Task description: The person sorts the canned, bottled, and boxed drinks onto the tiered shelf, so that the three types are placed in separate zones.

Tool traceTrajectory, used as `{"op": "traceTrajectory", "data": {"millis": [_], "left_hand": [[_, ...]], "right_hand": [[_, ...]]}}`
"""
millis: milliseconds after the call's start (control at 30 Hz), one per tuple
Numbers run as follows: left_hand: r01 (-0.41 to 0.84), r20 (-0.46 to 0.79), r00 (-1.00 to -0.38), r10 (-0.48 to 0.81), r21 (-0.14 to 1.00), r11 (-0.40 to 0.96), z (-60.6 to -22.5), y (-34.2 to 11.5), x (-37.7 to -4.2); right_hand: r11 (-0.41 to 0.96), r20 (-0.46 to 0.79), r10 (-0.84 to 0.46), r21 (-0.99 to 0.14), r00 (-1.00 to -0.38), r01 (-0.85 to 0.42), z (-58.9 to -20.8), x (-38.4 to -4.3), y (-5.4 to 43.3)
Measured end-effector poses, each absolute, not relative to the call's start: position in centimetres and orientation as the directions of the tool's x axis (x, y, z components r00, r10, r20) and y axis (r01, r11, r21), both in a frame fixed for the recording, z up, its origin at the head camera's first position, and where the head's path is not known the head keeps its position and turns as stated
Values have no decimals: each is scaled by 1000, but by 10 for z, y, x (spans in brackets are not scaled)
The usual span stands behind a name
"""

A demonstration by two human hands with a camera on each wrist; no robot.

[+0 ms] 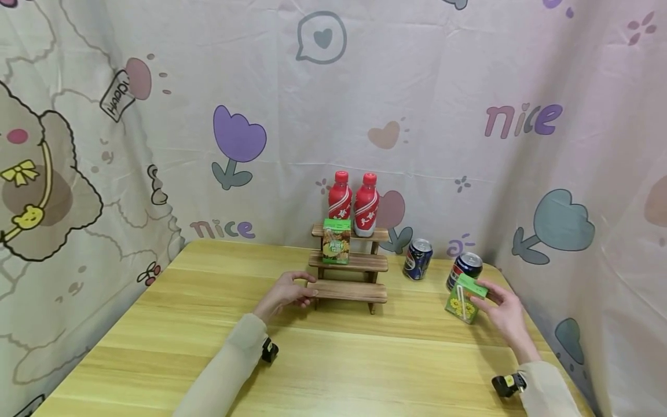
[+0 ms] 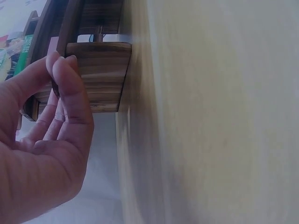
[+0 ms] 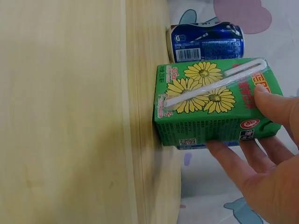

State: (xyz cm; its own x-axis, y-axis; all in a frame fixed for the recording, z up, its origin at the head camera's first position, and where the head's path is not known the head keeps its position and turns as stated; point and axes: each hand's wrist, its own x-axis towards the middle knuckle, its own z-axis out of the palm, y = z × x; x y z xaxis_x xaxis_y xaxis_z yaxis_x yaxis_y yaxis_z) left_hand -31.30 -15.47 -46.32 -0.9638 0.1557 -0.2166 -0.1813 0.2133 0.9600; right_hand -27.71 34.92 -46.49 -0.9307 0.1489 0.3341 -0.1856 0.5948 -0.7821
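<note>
Carton, boxy, in right hand

Green carton, yellow-flower pattern

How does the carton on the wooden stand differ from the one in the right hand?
The stand carton rests on the middle step of the wooden stand, while the held carton is gripped by the right hand.
The stand carton's front is largely brown, while the held carton shows a green side with yellow flowers and a white straw.
Both are box-shaped with green tops.
</note>
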Motion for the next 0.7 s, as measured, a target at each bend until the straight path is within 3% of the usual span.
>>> {"op": "traceTrajectory", "data": {"millis": [500,700], "left_hand": [[-189,-223,-963,149,959,211,-461,-154,-312],[-187,-221,-964,147,959,212,-462,-155,-312]], "right_hand": [[604,338,110,-770,-935,-207,-452,-277,325],[577,405,63,-760,-912,-297,-473,-296,329]]}}
